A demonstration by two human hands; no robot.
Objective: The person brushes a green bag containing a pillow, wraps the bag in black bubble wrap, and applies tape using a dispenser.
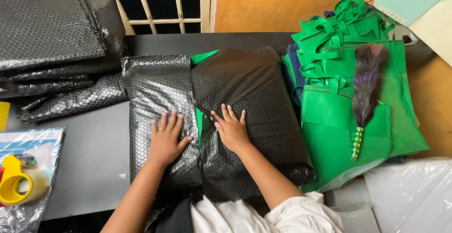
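Both hands flat, fingers spread, gripping nothing; left hand (165,141) presses the left flap of the black bubble wrap (160,96), right hand (231,130) presses the right flap; wrap lies mid-table on the dark table (94,153), folded over a green item (203,57) that shows at the top edge and in the gap between flaps; stack of black bubble wrap (52,30) at far left; pile of green bags (348,63) just right of the wrap, feather duster (366,91) lying on top; yellow tape dispenser (16,181) at lower left, well apart from the hands.
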